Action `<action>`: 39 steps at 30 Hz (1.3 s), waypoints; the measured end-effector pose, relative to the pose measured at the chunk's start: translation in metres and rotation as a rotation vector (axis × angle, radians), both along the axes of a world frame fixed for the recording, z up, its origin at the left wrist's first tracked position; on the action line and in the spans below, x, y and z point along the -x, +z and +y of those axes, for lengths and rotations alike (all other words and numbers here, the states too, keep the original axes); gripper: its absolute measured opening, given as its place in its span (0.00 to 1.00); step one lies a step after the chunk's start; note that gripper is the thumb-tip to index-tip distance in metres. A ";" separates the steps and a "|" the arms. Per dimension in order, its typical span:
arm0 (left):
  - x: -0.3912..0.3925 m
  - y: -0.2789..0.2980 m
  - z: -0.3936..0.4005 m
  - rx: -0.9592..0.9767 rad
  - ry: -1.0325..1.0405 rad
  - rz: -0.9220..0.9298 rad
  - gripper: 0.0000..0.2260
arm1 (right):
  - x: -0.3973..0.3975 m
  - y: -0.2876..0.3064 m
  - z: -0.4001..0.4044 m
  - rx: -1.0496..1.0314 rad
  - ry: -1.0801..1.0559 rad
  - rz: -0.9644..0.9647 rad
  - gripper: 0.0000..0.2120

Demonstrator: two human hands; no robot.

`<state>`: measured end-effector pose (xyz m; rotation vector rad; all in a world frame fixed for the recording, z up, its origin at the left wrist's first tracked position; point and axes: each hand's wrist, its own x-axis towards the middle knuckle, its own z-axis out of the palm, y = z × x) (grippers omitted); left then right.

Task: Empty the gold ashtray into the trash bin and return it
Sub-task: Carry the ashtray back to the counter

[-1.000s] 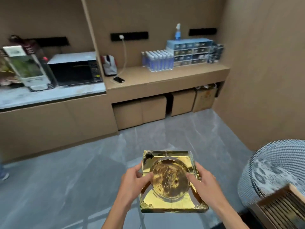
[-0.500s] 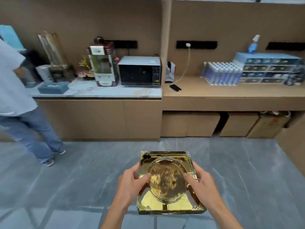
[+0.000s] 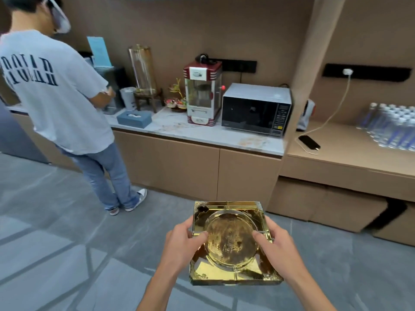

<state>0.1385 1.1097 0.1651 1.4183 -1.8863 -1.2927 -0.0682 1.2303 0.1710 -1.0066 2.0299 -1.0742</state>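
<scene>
I hold a square gold glass ashtray [image 3: 231, 242] level in front of me, above the grey floor. Its round bowl shows brown stains. My left hand [image 3: 182, 245] grips its left side with the thumb on the rim. My right hand [image 3: 275, 248] grips its right side the same way. No trash bin is in view.
A person [image 3: 56, 90] in a white T-shirt and jeans stands at the left, facing the counter [image 3: 202, 134]. On the counter stand a popcorn machine [image 3: 202, 93], a microwave [image 3: 256, 108] and a tissue box [image 3: 134, 118]. A lower shelf [image 3: 350, 151] at the right carries water bottles [image 3: 390, 126] and a phone [image 3: 309, 142]. Cardboard boxes [image 3: 325, 203] sit beneath.
My view has swung to the left: the wall corner and striped seat have left the frame, and the counter and the standing person have come in. Both hands keep the same hold on the ashtray.
</scene>
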 end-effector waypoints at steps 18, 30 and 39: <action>0.075 0.022 -0.301 0.089 -0.108 -0.159 0.05 | 0.085 -0.006 -0.307 -0.189 0.129 0.145 0.30; 0.098 -0.006 -0.539 0.096 -0.163 -0.103 0.05 | 0.104 -0.006 -0.527 -0.190 0.116 0.215 0.26; 0.107 -0.009 -0.676 0.117 -0.214 -0.157 0.04 | 0.117 -0.021 -0.660 -0.194 0.145 0.230 0.22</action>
